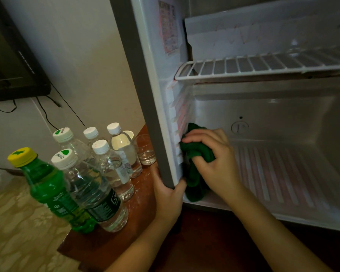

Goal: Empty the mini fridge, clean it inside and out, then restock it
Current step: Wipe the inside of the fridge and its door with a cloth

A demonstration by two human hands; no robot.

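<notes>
Interior cleaning stage, head view. The mini fridge (139, 95) stands open and emptied, and only its wire shelf (263, 65) is in place. The right hand (214, 160) grips a bunched green cloth (194, 183) and presses it against the ribbed shelf guides (177, 122) low on the left inner wall. The left hand (167, 195) clasps the front edge of that wall, apparently to brace the cabinet.

The removed stock stands outside on the table (110, 246). It consists of several water bottles (106, 183), a green soda bottle (47, 187) and a drinking glass (145, 150) just beside the fridge's outer wall. Whether the cloth is damp cannot be told.

Hazards:
- The cloth's loose folds may snag on the guide ribs.
- A hard scrub could jolt the cabinet into the nearby glass.
- The left forearm, if swung outward, could topple the crowded bottles.
</notes>
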